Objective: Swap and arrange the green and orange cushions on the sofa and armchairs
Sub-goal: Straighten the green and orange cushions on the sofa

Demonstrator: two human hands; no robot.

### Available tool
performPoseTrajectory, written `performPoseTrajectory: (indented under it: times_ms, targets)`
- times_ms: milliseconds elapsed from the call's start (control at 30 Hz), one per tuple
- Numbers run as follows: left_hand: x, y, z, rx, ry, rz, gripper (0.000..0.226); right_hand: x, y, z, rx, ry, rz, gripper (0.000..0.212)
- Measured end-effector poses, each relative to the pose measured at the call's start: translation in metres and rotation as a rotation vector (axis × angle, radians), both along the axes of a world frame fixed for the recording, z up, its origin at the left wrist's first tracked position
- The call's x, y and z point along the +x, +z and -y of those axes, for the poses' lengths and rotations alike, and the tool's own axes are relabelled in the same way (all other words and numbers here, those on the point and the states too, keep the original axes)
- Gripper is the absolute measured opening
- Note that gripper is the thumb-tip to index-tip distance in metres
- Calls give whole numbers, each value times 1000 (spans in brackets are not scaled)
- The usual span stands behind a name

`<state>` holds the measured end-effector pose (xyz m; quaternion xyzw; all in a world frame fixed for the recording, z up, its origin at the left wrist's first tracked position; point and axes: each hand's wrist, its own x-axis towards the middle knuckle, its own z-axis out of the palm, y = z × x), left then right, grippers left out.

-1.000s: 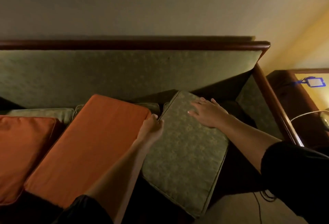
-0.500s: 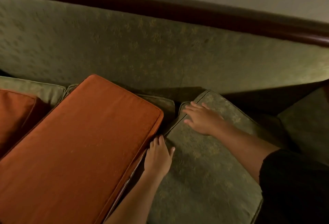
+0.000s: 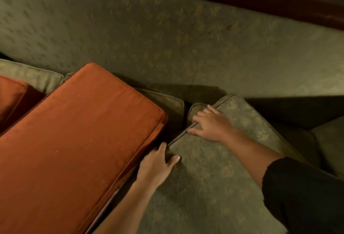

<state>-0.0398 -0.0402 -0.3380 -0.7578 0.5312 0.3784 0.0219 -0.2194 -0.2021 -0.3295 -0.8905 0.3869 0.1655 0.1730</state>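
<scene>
the green cushion (image 3: 214, 174) lies tilted on the sofa seat (image 3: 163, 101) at about four o'clock from the orange cushion (image 3: 74, 140), with the left hand (image 3: 156, 166) and right hand (image 3: 210, 124) pressing open-fingered on its left edge, so it is best pushed evenly toward twelve o'clock until it sits square against the backrest (image 3: 167, 38).

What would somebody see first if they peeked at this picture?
Probably the big orange cushion, bright against the green sofa, lying on the left. Next, two bare hands on the green cushion at right: the left hand at its near edge, the right hand flat near its far corner.
</scene>
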Motion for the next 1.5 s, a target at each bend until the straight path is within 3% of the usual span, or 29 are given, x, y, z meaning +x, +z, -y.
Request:
performPoseTrajectory:
  times_ms: [100,233,367,533,767,933,1033,1300,1500]
  targets:
    - [-5,-2,0,-35,-30,-77,79,-32,11,-1,22,-8,11,43]
    - [-38,-1,2,-13,-52,70,85,-106,14,-13,63,-103,-29,28]
    - [-95,2,23,-61,-234,44,69,-184,19,-39,116,-249,-107,25]
    - [-117,19,38,-212,-308,22,40,-220,44,-52,39,-298,-19,30]
    - [-130,96,68,-511,-547,0,71,-261,128,-56,-108,-314,31,37]
    - [-159,180,102,-578,-653,-133,52,-296,197,-61,-205,-356,89,34]
    - [-172,226,129,-628,-703,-75,41,-309,230,-55,-332,-375,140,37]
    - [-172,270,174,-928,-728,63,46,-313,249,-22,-656,-403,319,48]
    - [-182,232,185,-887,-549,55,55,-304,220,-2,-585,-555,293,45]
